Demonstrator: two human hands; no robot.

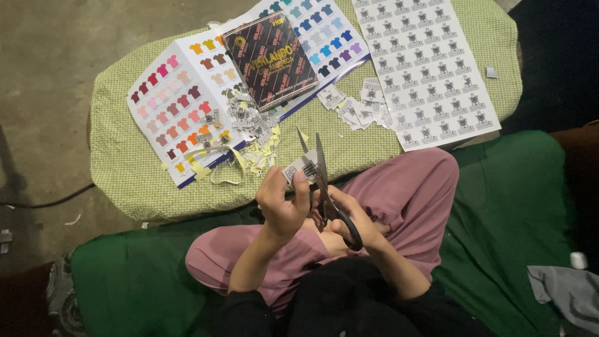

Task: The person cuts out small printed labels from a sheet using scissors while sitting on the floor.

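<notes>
The green checked cushion [143, 181] carries nearly everything, and its near edge sits just beyond the person's knees, so anything dropped could slide off it into the lap or onto the dark green cloth [511, 200] below. At the cushion's far right corner lies a large white sticker sheet [430, 68], printed in rows and still whole; toward the far left an open colour chart of small shirt shapes [175, 93] spreads wide, with a dark booklet [269, 57] lying on top of it. Between them a loose heap of cut labels [355, 106] and a pile of yellowish paper trimmings [259, 153] lie near the near edge, light enough, I judge, to scatter if a sleeve brushes them. The right hand [349, 221] is closed through the handles of the scissors [324, 187], blades parted and pointing away. The left hand [281, 203] pinches a small printed label [301, 168] just above the near edge, fingertips touching the blades: the likeliest slip is a nicked finger or a cut straying into the print.
</notes>
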